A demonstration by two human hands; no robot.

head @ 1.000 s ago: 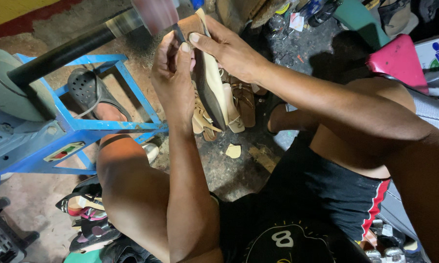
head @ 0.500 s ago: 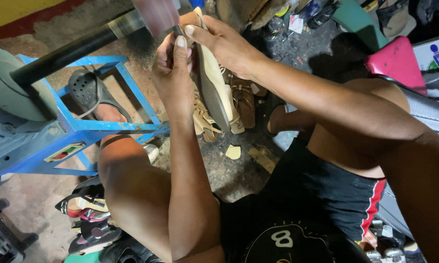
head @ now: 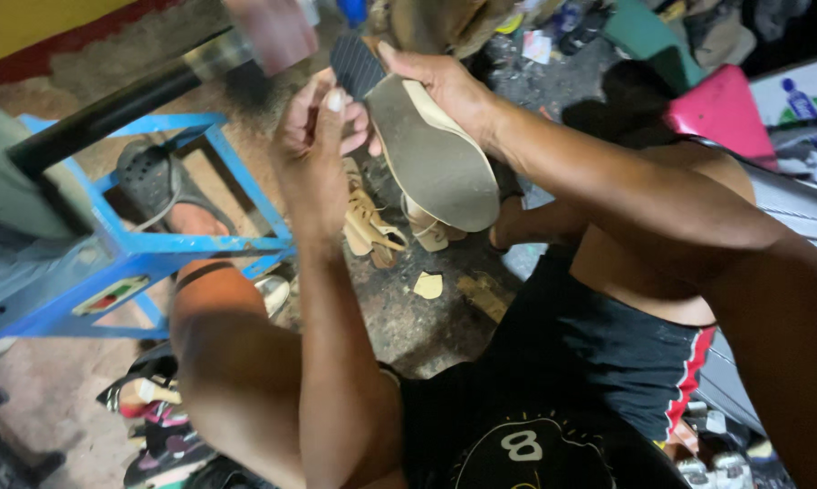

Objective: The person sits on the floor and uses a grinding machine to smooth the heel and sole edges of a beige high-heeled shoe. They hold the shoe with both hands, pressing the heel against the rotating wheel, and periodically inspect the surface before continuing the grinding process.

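The blue metal frame (head: pixel 191 237) occupies the left of the floor (head: pixel 408 317), a dark pipe (head: pixel 110 113) crossing above it and a dark sandal (head: pixel 155 177) lying inside its bars. The person's own legs and black shorts (head: pixel 599 362) fill the lower right. A pink panel (head: pixel 721 109) stands at the upper right edge, with a white package bearing a blue bottle picture (head: pixel 802 95) just beside it. A beige wedge shoe (head: pixel 431 154) is held sole-up above the floor's centre, its dark ribbed heel patch (head: pixel 356 63) uppermost. The right hand (head: pixel 440 86) is clenched around the heel end of the shoe. The left hand (head: pixel 318 145) grasps the shoe's edge, thumb raised against the heel patch. Beneath, strappy beige sandals (head: pixel 372 226) lie on the floor, partly hidden by the shoe. A small pale scrap (head: pixel 428 285) lies nearer the knees.
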